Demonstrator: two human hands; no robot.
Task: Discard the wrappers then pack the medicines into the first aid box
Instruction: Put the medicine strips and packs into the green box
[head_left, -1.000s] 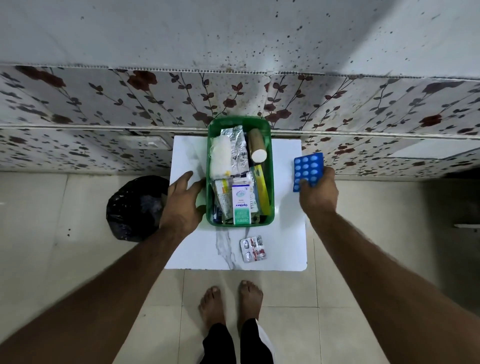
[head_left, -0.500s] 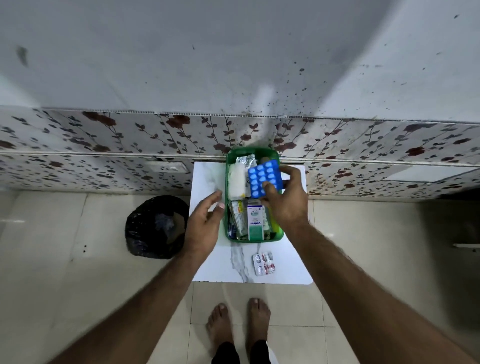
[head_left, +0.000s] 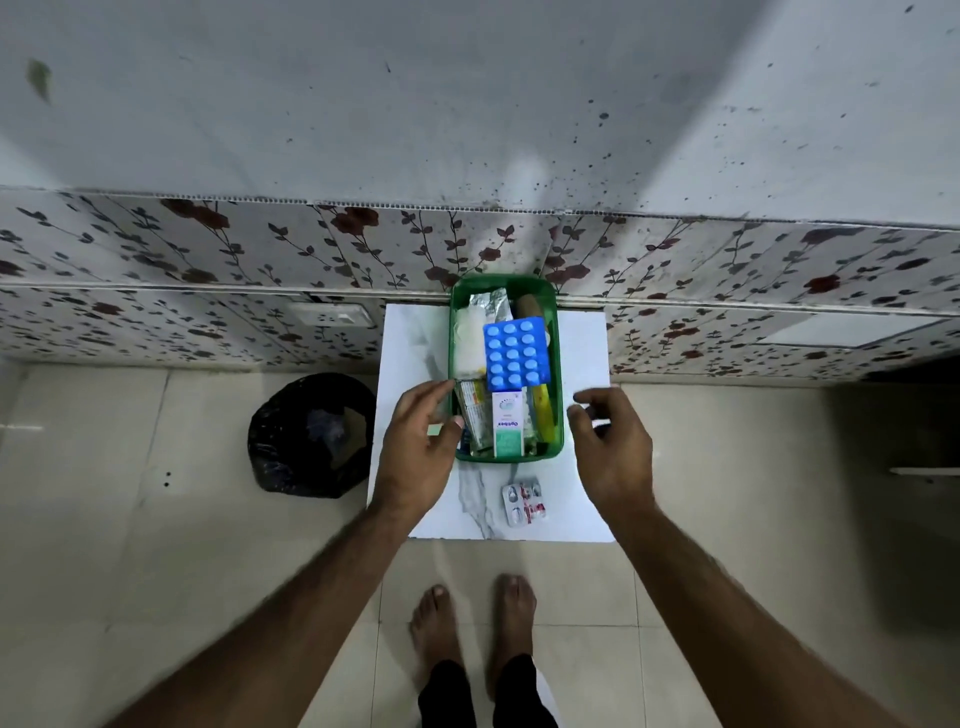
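Note:
A green first aid box (head_left: 557, 364) stands at the back of a small white table (head_left: 587, 353). On top of its contents lies a blue blister pack (head_left: 516, 354), above a white and green medicine carton (head_left: 507, 425), silver strips and a yellow tube. A small silver and red blister strip (head_left: 523, 501) lies on the table in front of the box. My left hand (head_left: 423, 439) rests against the box's left side, fingers apart. Just right of the box, my right hand (head_left: 613, 447) hovers with loosely curled, empty fingers.
A black rubbish bag (head_left: 311, 434) sits on the tiled floor left of the table. A floral-patterned wall (head_left: 208, 270) runs directly behind the table. My bare feet (head_left: 472, 618) stand on the floor in front of it.
My right hand carried the blue blister pack from the right over the box, let it go there, and drew back to the box's right side. The left hand stayed by the box.

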